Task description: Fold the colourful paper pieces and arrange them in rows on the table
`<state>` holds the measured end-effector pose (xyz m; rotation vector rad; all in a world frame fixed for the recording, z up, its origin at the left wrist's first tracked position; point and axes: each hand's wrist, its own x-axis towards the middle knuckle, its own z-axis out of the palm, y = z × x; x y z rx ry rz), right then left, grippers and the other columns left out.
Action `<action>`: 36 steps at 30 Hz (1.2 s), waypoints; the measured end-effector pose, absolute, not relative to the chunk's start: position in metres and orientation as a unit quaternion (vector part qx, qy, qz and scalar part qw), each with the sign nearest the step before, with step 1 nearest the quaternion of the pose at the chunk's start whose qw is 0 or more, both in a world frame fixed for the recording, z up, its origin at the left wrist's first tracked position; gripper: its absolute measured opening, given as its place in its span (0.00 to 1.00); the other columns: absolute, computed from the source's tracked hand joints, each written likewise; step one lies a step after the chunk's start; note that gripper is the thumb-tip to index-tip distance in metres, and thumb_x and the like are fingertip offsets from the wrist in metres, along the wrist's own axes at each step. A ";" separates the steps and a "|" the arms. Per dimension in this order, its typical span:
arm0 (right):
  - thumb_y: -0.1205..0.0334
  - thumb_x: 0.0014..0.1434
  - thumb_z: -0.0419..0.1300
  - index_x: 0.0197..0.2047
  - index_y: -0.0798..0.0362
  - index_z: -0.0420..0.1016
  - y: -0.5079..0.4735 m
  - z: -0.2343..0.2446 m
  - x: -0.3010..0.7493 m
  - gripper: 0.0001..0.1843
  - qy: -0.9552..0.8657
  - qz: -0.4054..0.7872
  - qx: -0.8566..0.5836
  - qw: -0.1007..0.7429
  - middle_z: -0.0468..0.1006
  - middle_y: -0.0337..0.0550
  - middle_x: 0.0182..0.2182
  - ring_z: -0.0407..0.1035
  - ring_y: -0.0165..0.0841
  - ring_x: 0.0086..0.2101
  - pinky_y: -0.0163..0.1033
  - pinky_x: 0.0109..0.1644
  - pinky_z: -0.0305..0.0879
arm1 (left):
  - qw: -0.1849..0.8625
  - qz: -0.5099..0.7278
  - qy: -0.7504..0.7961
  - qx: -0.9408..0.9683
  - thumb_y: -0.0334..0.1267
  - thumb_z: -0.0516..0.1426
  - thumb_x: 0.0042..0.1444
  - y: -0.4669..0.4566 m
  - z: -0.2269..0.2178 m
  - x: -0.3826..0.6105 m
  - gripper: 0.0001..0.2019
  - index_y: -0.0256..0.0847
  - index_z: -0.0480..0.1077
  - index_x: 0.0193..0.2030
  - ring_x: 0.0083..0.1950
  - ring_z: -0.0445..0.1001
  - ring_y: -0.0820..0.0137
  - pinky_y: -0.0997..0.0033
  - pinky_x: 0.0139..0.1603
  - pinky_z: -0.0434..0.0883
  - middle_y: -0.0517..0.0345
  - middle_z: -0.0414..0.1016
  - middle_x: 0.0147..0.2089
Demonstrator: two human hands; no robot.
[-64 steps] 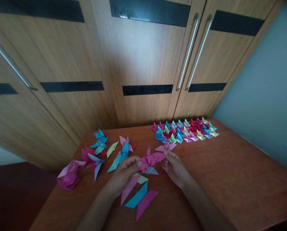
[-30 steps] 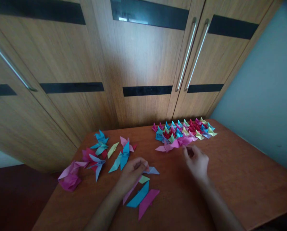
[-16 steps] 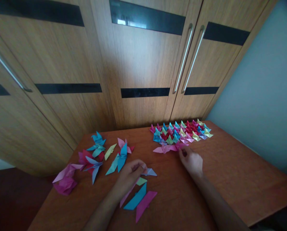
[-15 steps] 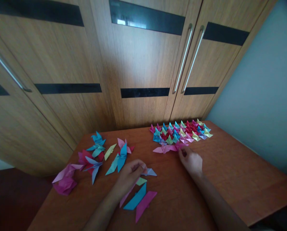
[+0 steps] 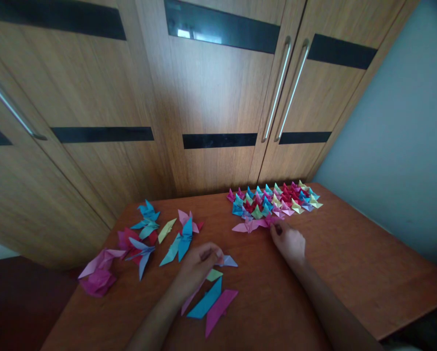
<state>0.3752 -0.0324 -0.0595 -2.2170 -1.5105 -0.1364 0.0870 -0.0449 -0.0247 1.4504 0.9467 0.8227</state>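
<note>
My left hand (image 5: 203, 262) curls its fingers thumbward; my right hand (image 5: 290, 243), farther forward, pinches thumb against forefinger.

Bright pink folded paper (image 5: 269, 221) beside a pale pink winged piece (image 5: 248, 225); lavender piece (image 5: 229, 262) well apart

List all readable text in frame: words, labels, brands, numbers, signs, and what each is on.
None readable.
Folded papers: plain colors, no lettering visible.
Table: no markings visible.
Cabinet doors: no label visible on the wood.
Upper black panel: bright patches that look like reflections, no legible characters.
</note>
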 end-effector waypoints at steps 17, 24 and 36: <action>0.55 0.59 0.56 0.39 0.47 0.75 -0.027 -0.060 0.376 0.09 -0.548 -0.048 -0.803 0.230 0.77 0.36 0.27 0.66 0.28 0.24 0.33 0.26 0.43 | 0.568 0.330 0.416 0.629 0.45 0.53 0.58 -0.044 -0.022 0.086 0.13 0.38 0.71 0.30 0.35 0.70 0.68 0.73 0.37 0.65 0.57 0.73 0.30; 0.55 0.59 0.57 0.38 0.47 0.75 -0.029 -0.061 0.375 0.09 -0.547 -0.047 -0.805 0.223 0.77 0.37 0.27 0.65 0.27 0.23 0.33 0.26 0.43 | 0.563 0.326 0.417 0.635 0.45 0.53 0.58 -0.045 -0.017 0.086 0.13 0.38 0.71 0.30 0.34 0.70 0.68 0.73 0.37 0.65 0.58 0.73 0.30; 0.55 0.59 0.56 0.39 0.46 0.75 -0.032 -0.061 0.375 0.09 -0.545 -0.046 -0.805 0.229 0.76 0.37 0.26 0.65 0.28 0.23 0.33 0.26 0.42 | 0.566 0.321 0.422 0.631 0.44 0.53 0.57 -0.045 -0.017 0.086 0.12 0.38 0.71 0.30 0.34 0.70 0.68 0.72 0.37 0.65 0.58 0.73 0.30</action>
